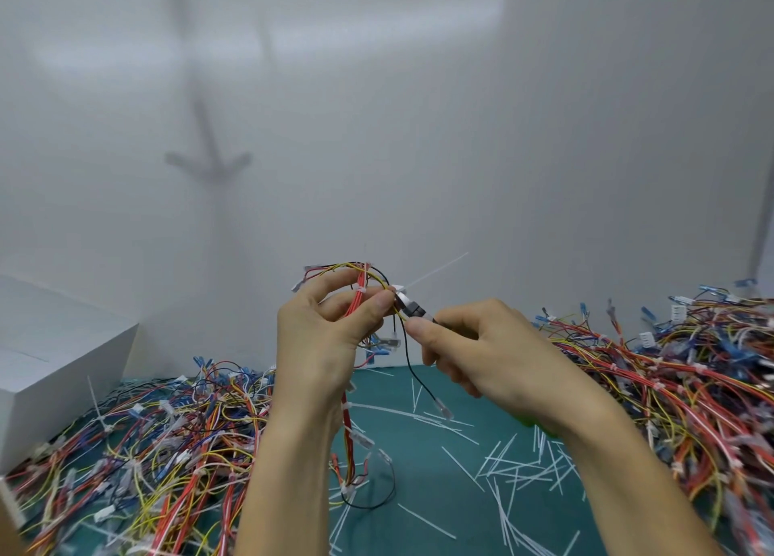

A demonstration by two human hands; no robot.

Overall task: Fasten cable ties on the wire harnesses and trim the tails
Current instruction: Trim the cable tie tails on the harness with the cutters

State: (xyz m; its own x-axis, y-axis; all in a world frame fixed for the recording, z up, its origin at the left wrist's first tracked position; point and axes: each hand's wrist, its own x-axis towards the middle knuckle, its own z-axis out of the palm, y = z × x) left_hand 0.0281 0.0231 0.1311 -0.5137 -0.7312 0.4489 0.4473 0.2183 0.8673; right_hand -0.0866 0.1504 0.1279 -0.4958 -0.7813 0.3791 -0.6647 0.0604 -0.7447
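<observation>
Wire harness (359,283), light and limp, pinched at its tied bundle by left hand (322,338); cable-tie tail (435,269), thin, stiff, jutting beyond the fingertips (383,303), met by cutters (412,307) gripped in right hand (473,346); probably best held beside tie head.

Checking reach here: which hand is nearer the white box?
Left. The left hand holds the harness, right of the white box; the right hand, gripping the cutter, is farther right.

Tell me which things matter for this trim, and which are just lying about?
In hand: red-and-yellow wire harness, white plastic cable tie tail, small metal cutter.
Lying about: cut white tie tails, tangled harness heaps, white rectangular box.
</observation>
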